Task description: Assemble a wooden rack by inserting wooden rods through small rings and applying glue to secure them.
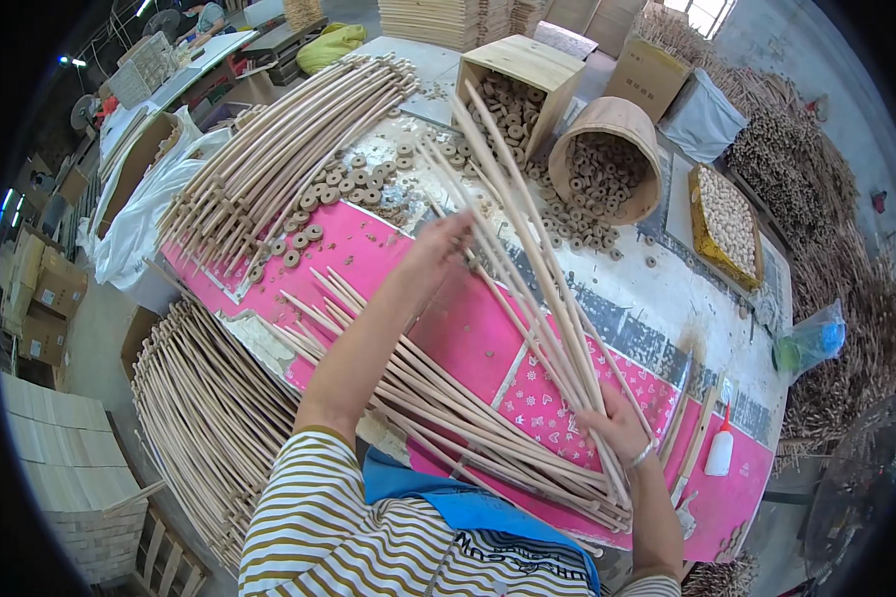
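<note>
**Right hand [617, 428] grips a bundle of wooden sticks [567, 318] above a pink-covered surface [727, 502]**

The right hand's fingers are curled around the lower part of the bundle, which slants up and away to the left, its far ends fanned slightly apart. The left hand [438, 244] is beside the upper part of the sticks; it is blurred, so whether its fingers are spread or pinching a stick cannot be told.

Beneath the arms, loose sticks [488, 428] lie slantwise across the pink covering. Beyond the left forearm, a large stack of sticks [279, 139] rests near scattered brown rings [353, 179]. Farther back, a wooden box [528, 62] and a round wooden tub [597, 114] lie on their sides, mouths toward the person, both containing rings. To their right is a yellow tray [709, 246] of small pale pieces. A white bottle [720, 453] with a red tip lies to the right of the right hand.
</note>
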{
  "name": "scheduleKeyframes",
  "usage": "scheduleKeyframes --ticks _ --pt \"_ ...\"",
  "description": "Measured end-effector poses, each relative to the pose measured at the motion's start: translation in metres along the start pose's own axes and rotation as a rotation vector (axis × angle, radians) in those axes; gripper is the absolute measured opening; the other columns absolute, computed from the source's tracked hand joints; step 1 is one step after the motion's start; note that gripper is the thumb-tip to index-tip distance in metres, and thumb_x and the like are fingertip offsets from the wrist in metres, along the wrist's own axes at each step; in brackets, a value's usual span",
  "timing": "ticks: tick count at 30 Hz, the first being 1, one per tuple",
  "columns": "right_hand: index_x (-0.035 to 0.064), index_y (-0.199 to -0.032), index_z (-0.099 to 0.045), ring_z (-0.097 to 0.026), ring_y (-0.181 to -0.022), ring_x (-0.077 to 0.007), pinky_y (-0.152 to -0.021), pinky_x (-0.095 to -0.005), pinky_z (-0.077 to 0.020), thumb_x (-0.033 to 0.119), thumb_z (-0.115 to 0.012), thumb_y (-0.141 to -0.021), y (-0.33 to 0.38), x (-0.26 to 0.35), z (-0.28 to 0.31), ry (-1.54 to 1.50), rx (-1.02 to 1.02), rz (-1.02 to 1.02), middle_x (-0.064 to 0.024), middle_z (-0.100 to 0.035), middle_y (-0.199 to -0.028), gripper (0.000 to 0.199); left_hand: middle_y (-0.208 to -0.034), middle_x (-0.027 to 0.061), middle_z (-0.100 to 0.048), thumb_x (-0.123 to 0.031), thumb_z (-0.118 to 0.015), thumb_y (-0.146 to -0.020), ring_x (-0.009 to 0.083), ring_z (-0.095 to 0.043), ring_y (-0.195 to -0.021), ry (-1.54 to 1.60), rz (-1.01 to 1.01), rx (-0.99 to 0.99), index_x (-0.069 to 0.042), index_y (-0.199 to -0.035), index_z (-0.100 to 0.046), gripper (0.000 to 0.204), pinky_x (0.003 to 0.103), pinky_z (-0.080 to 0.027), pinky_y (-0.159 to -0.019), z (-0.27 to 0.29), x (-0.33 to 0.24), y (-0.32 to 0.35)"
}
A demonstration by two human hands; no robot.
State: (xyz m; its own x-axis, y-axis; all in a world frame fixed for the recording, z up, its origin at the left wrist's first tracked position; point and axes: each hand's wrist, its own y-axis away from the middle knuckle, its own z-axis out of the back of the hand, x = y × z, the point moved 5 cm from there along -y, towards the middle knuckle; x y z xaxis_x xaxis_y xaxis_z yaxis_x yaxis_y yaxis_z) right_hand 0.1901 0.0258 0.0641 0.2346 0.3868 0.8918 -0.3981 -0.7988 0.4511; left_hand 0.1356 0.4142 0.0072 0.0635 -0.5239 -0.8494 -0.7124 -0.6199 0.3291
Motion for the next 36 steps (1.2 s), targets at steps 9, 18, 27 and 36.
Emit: scheduleKeyframes --ticks 9,18,27,36 --pt "0.0000 -0.124 -0.059 -0.056 -0.076 -0.0057 -0.066 -0.0227 -0.0484 0.011 -0.070 -0.091 -0.048 0.013 0.034 0.334 -0.188 0.224 0.0011 -0.059 -0.087 0.036 -0.095 0.0038 -0.067 -0.016 -0.062 -0.096 0.0090 -0.059 -0.072 -0.164 0.056 0.073 -0.003 -0.121 -0.060 0.029 0.019 -0.043 -0.055 0.045 0.012 0.011" --pt "0.0020 -0.125 -0.057 -0.054 -0.068 -0.0048 -0.059 -0.0213 -0.0466 0.011 -0.071 -0.091 0.008 0.010 0.035 0.139 -0.105 0.127 0.0013 -0.057 -0.087 0.038 -0.109 0.0103 -0.070 -0.004 -0.052 -0.096 0.0106 -0.065 -0.074 0.161 -0.047 -0.012 0.002 -0.126 -0.058 0.032 0.018 -0.049 -0.053 0.082 -0.007 -0.016" --pt "0.0030 -0.115 -0.057 -0.054 -0.065 -0.0055 -0.058 -0.0208 -0.0447 0.011 -0.070 -0.091 0.046 -0.011 0.032 0.076 -0.138 0.004 -0.0001 -0.060 -0.083 0.028 -0.088 0.0049 -0.071 -0.016 -0.066 -0.092 0.0149 -0.064 -0.073 -0.442 -0.317 -0.333 -0.007 -0.117 -0.068 0.026 0.029 -0.050 -0.062 0.140 -0.003 -0.052" --pt "0.0027 -0.120 -0.057 -0.055 -0.066 -0.0057 -0.058 -0.0209 -0.0455 0.011 -0.071 -0.092 0.050 -0.021 0.041 0.015 -0.176 -0.052 0.0003 -0.059 -0.084 0.032 -0.103 0.0142 -0.071 -0.030 -0.077 -0.082 0.0322 -0.069 -0.099 -1.304 -0.432 -0.435 -0.012 -0.111 -0.069 0.035 0.045 -0.053 -0.081 0.063 -0.035 -0.079"
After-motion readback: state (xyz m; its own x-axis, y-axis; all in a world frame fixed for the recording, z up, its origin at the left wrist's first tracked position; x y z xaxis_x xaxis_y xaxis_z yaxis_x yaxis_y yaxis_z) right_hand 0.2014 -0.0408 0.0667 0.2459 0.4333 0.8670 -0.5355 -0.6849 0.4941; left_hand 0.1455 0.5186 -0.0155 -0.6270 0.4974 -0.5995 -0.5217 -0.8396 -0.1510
